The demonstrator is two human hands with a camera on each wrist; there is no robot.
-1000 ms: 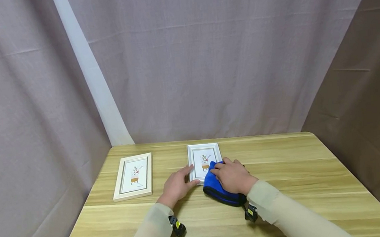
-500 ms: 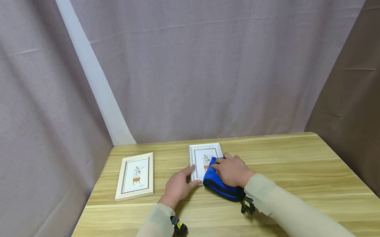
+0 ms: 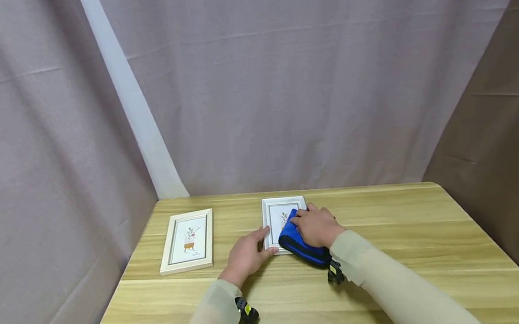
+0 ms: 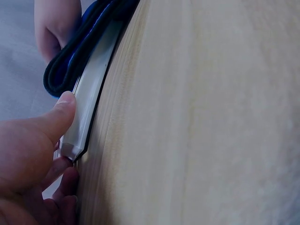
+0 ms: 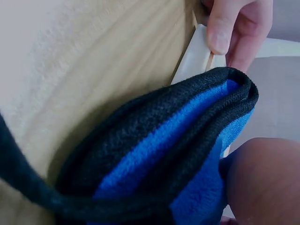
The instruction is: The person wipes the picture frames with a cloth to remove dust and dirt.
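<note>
A white picture frame (image 3: 273,218) lies flat on the table, its flower picture partly covered. My left hand (image 3: 247,256) holds its near left corner, thumb along the near edge and fingers at the left side. The left wrist view shows the thumb on the frame's edge (image 4: 89,105). My right hand (image 3: 318,227) grips a folded blue cloth (image 3: 291,234) with black edging and presses it over the right part of the frame. From the right wrist, the cloth's thick folds (image 5: 140,159) hide most of the frame and the fingertips.
To the left, a cream picture frame (image 3: 168,245) with a similar flower picture lies on the wooden table (image 3: 382,213). Grey curtains (image 3: 255,106) hang behind the table's far edge, and a brown one (image 3: 495,133) is at the right.
My right hand has slid the cloth away from me up the frame, covering more of the picture. My left hand keeps its hold on the corner. The head view has shifted slightly.
</note>
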